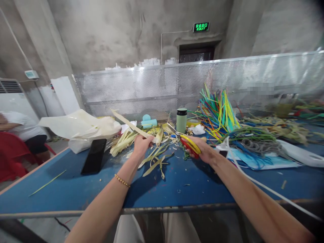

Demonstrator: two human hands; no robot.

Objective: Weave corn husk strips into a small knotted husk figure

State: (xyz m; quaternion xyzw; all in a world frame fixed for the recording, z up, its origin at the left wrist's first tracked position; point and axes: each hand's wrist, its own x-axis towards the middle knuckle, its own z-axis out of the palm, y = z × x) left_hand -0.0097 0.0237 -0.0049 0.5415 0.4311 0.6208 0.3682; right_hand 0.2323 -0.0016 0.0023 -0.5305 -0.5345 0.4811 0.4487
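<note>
My left hand (141,144) is closed on a long pale leaf strip (128,123) that slants up and to the left above the blue table (76,189). A bead bracelet sits on that wrist. My right hand (202,148) grips scissors with red and yellow handles (191,145), blades pointing toward the strip. Between and below the hands lie several cut pale green leaf pieces (154,162).
A black phone (94,156) lies left of the hands, beside a white plastic bag (83,126). A green bottle (181,120) stands behind. Colourful strips (219,109) and cords pile up at right. A perforated metal screen (162,84) backs the table. A seated person (17,130) is far left.
</note>
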